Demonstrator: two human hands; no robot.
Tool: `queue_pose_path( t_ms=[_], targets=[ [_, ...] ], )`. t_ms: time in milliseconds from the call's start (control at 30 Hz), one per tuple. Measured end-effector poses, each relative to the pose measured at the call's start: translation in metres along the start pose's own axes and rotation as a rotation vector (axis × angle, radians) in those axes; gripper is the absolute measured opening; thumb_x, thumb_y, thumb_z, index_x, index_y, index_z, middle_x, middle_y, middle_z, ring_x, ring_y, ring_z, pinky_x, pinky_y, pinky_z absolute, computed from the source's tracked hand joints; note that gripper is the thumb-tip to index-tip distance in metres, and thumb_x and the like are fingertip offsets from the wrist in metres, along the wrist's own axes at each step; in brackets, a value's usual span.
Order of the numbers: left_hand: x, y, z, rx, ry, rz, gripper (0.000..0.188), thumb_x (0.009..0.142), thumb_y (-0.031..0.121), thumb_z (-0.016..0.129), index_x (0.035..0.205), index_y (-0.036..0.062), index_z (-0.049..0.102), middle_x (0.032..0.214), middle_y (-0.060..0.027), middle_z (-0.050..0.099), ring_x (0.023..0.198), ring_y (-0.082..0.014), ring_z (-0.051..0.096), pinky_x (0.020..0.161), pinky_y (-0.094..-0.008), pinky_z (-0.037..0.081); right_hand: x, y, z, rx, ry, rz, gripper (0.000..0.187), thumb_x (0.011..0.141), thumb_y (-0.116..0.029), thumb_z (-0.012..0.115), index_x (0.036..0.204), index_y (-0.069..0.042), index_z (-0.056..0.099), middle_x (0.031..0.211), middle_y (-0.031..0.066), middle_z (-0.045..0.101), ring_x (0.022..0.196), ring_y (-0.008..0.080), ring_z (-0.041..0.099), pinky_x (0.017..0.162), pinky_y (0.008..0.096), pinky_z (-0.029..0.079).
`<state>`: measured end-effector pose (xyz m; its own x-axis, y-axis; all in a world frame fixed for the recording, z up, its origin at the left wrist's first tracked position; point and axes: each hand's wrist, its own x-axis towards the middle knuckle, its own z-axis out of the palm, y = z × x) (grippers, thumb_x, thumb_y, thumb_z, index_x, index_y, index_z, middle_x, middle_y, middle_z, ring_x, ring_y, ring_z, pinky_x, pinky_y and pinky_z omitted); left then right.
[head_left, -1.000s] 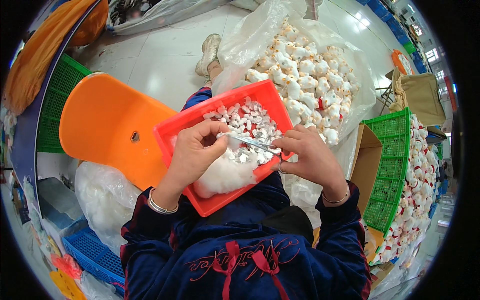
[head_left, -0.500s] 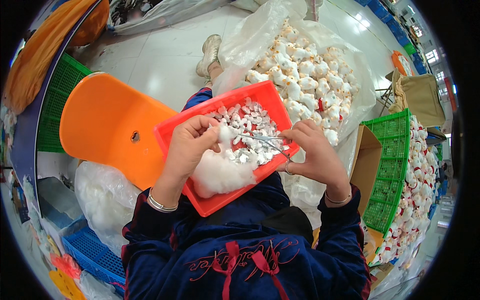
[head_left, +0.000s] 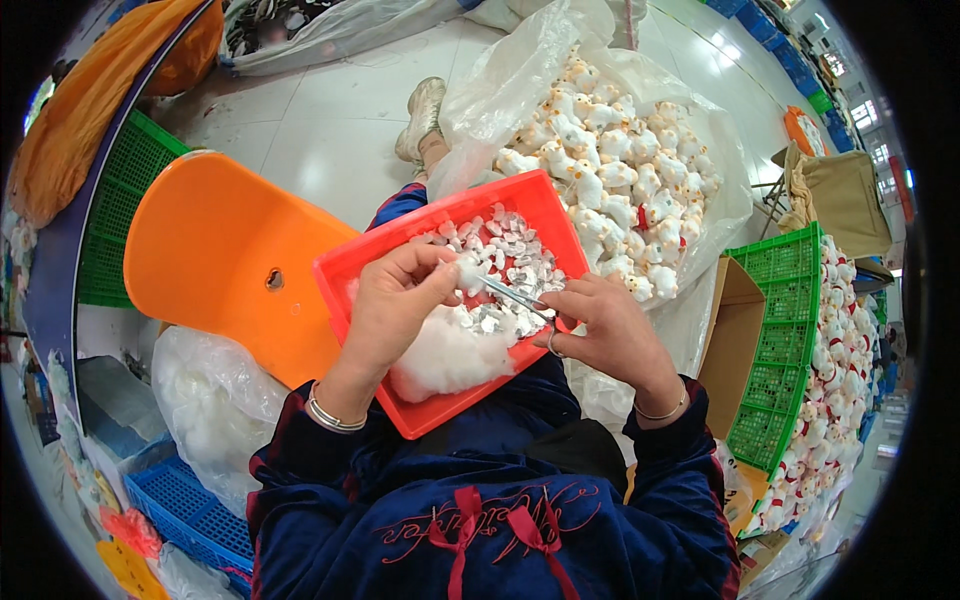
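Observation:
A red tray (head_left: 340, 262) rests on my lap, holding a heap of small white and silvery pieces (head_left: 508, 240) and a clump of fluffy white stuffing (head_left: 452, 352). Over its left part, my left hand (head_left: 392, 305) pinches a small white piece (head_left: 468, 272) between thumb and fingertips. My right hand (head_left: 608, 328) grips scissor-handled metal forceps (head_left: 512, 292), with a finger ring near its thumb. Their slim tips point left and meet the white piece; whether they are inside it I cannot tell.
Beyond the tray, a clear plastic bag (head_left: 725, 150) holds many white toy animals (head_left: 640, 170). An orange chair (head_left: 225, 255) stands at left, beside a bag of white stuffing (head_left: 215, 400). At right are a cardboard box (head_left: 735, 350) and a green crate (head_left: 780, 350) beside more toys.
My right hand has moved slightly left and down, bringing the forceps tips against the white piece. The forceps handles look closer together. My left hand has shifted slightly right with the piece.

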<state>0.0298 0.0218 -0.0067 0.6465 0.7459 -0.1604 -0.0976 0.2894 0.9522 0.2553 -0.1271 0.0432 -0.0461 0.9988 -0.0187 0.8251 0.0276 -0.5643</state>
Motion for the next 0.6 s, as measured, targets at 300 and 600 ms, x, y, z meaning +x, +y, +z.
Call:
queue_pose_path(
  t_ms=[300, 600],
  targets=[
    [-0.005, -0.004, 0.013, 0.315, 0.17, 0.361, 0.014, 0.096, 0.004, 0.072, 0.108, -0.0021, 0.072, 0.095, -0.0042, 0.074, 0.085, -0.0084, 0.068, 0.077, -0.0246, 0.055, -0.001, -0.031, 0.037, 0.847, -0.223, 0.403, 0.021, 0.092, -0.019, 0.078, 0.103, -0.002, 0.071, 0.07, -0.002, 0.057, 0.07, 0.0035, 0.052, 0.062, 0.0252, 0.043],
    [-0.003, -0.001, 0.028, -0.114, 0.243, 0.265, 0.016, 0.099, -0.001, 0.065, 0.115, -0.0035, 0.069, 0.103, -0.0087, 0.076, 0.093, -0.0112, 0.07, 0.081, -0.026, 0.058, 0.009, -0.042, 0.066, 0.516, 0.188, 0.231, 0.028, 0.085, -0.024, 0.083, 0.102, -0.004, 0.073, 0.077, 0.0052, 0.066, 0.069, 0.0156, 0.061, 0.066, 0.0317, 0.046]
  ],
)
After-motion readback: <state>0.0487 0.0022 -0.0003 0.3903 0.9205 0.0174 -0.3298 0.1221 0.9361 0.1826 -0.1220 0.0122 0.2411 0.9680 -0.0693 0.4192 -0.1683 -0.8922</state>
